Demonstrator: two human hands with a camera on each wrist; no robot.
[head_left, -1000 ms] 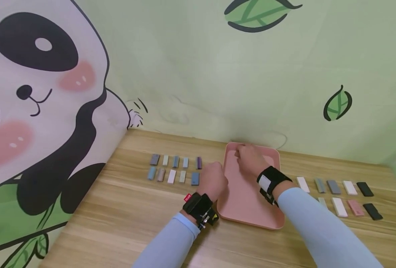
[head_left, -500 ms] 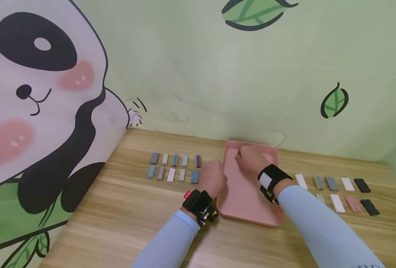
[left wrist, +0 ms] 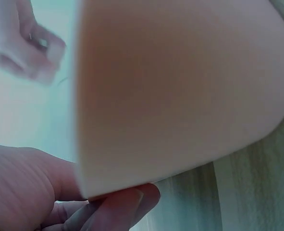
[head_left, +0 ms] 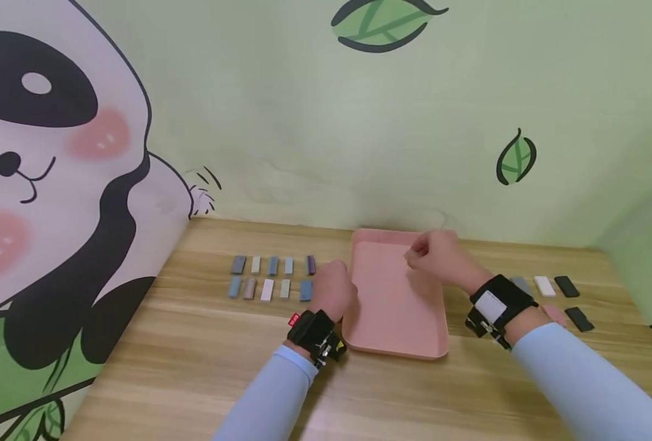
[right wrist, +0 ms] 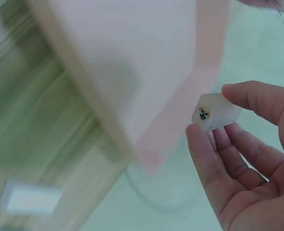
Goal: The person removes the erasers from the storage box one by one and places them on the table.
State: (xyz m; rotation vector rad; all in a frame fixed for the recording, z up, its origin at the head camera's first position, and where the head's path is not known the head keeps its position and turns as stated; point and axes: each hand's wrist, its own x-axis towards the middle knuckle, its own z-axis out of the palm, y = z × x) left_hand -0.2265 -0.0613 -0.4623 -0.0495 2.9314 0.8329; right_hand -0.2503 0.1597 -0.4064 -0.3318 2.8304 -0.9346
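Note:
My left hand grips the left rim of a pink tray, with its thumb and fingers pinching the tray wall in the left wrist view. The right hand is over the tray's far right side. Between its thumb and fingertips it pinches a small whitish faceted block, which bears a little dark mark on its end. In the head view this block is mostly hidden by the fingers. The inside of the tray that shows is bare pink.
Left of the tray lie two rows of small coloured pieces, blue, white, grey and purple. More pieces, such as a black one, lie to the right, partly covered by the right wrist. A painted wall rises behind the wooden table.
The right hand has moved rightward, from over the tray's far left part to its right rim. The left hand keeps its hold. The whole head view has shifted somewhat.

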